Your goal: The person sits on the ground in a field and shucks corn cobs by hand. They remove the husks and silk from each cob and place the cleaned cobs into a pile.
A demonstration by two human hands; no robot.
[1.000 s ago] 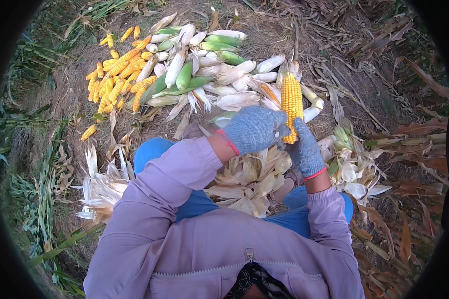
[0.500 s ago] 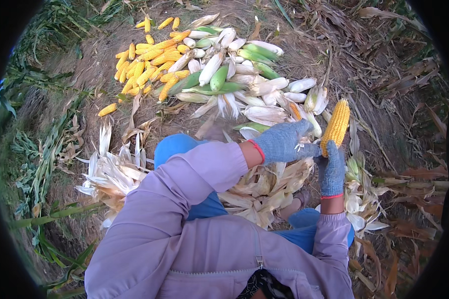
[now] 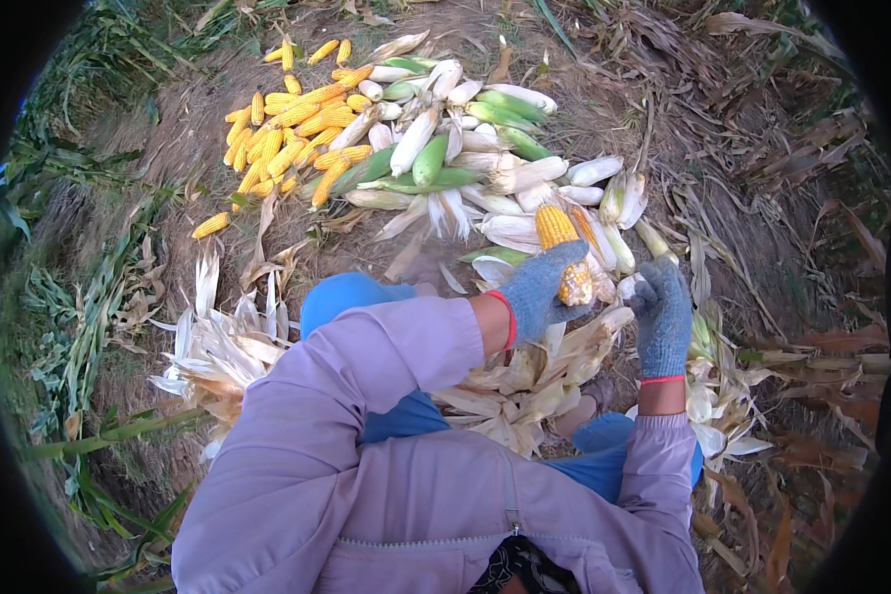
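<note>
head view: bare yellow cobs (image 3: 302,114) lie piled at the left, with loose pale husks (image 3: 223,361) nearer the person. unhusked ears (image 3: 510,178) spread rightward. the gloved left hand (image 3: 543,294) is wrapped around a yellow cob (image 3: 555,229), beside those ears; a firm grip low down should steady it for cleaning off remaining husk. farther right, the right hand (image 3: 662,315) is curled; whether it pinches anything, one cannot tell.
</note>
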